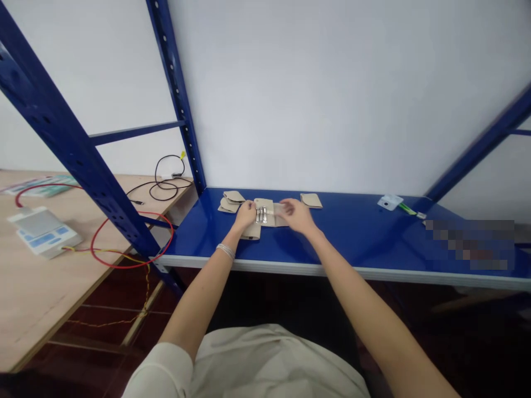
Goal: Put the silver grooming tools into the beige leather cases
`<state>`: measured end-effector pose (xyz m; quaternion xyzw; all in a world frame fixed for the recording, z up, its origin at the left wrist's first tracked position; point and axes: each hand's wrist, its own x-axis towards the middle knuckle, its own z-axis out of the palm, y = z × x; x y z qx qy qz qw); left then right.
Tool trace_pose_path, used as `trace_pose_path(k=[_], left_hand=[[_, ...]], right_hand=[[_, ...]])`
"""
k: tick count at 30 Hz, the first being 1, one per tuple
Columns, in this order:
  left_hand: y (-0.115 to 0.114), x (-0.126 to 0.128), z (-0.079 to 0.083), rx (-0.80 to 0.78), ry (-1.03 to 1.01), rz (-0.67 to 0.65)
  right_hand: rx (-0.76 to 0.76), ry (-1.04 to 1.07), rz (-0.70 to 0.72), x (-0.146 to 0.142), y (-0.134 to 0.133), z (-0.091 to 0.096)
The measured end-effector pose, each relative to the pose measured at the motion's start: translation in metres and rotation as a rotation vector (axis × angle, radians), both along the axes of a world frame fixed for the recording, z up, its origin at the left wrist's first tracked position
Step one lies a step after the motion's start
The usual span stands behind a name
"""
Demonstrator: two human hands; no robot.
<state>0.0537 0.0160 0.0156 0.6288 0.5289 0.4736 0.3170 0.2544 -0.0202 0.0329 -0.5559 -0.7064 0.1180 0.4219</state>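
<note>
A small beige folding case [264, 203] lies spread on the blue shelf between my hands. Several slim silver metal pieces [261, 214] sit side by side on it; their exact kind is too small to make out. My left hand [246, 214] pinches the case's left side with closed fingers. Over its right side, my right hand [297, 215] curls its fingers around a translucent plastic piece [279, 209], slightly blurred. Another beige piece [251, 232] lies partly under the case. More folded beige pieces [229, 202] lie just left, and one folded piece [311, 200] lies behind my right hand.
The blue shelf [352, 237] has a raised grey front edge and blue metal uprights [176, 83]. A white packet [390, 202] and green item [406, 209] lie at right. On the wooden table to the left are a white-and-blue device [50, 235], red tubing [136, 266] and a black cable [160, 182].
</note>
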Motion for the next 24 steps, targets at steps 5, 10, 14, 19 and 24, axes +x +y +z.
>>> trace_pose_path(k=[5, 10, 14, 19, 24], left_hand=[[0.001, -0.002, -0.001, 0.010, -0.087, -0.043], [0.004, -0.003, 0.000, -0.067, -0.204, -0.104], [-0.001, -0.004, 0.004, -0.123, -0.302, -0.196], [-0.010, -0.008, 0.004, -0.166, -0.334, -0.518], [-0.007, -0.010, 0.001, -0.131, -0.257, -0.490]], right_hand=[[0.034, -0.017, 0.279, -0.048, 0.009, 0.002], [-0.015, -0.055, 0.290, -0.052, 0.025, 0.009], [-0.090, -0.061, 0.298, -0.044, 0.035, 0.015], [-0.216, 0.149, 0.386, -0.037, 0.037, 0.011], [-0.235, 0.263, 0.370, -0.041, 0.037, 0.019]])
